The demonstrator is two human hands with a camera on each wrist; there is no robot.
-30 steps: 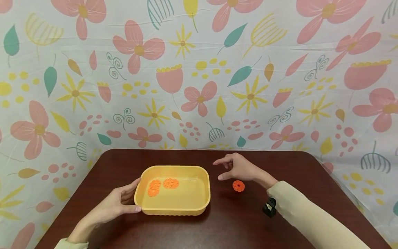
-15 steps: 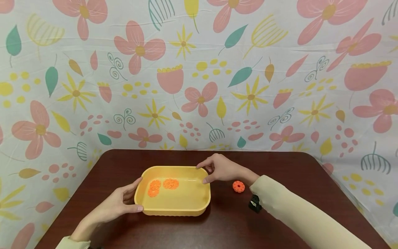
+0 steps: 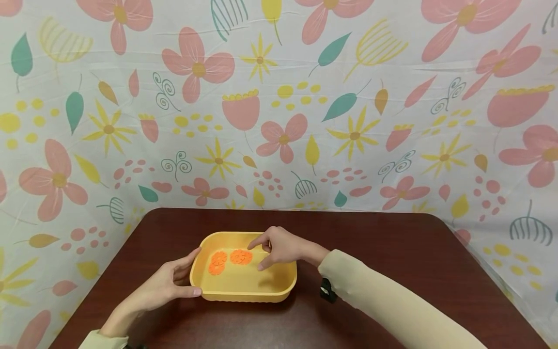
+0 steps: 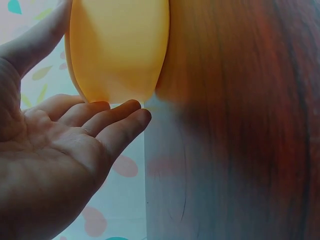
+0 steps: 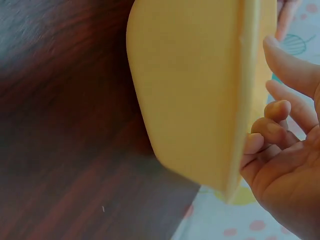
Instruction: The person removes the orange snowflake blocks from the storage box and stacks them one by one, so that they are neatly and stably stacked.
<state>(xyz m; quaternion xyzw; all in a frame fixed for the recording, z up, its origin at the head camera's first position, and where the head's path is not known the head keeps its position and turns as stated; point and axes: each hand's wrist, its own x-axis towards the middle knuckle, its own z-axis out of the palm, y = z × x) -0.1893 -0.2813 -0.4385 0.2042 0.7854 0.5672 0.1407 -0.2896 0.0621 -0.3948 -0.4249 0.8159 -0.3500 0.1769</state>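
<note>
In the head view a yellow plastic bin [image 3: 244, 296] stands on the table. My left hand [image 3: 163, 283] holds its left end, thumb at the front corner and fingers at the outer wall; the left wrist view shows the fingertips at the bin [image 4: 120, 55]. Several orange snowflake building discs [image 3: 218, 264] lie in the bin's left half. Above the bin's right half is my right hand [image 3: 281, 248], index finger and thumb apart with nothing between them. The index fingertip is close to the disc cluster [image 3: 241, 257]. In the right wrist view, this hand [image 5: 285, 135] is over the bin's rim.
The dark brown table [image 3: 392, 237] stretches to both sides of the bin. A floral cloth [image 3: 283, 97] hangs behind it. My right sleeve [image 3: 366, 286], with a black wrist device [image 3: 327, 291], crosses the table on the right.
My right hand has moved left from beside the bin to over its inside. The loose orange disc right of the bin is now hidden behind the right forearm. The left hand stays put.
</note>
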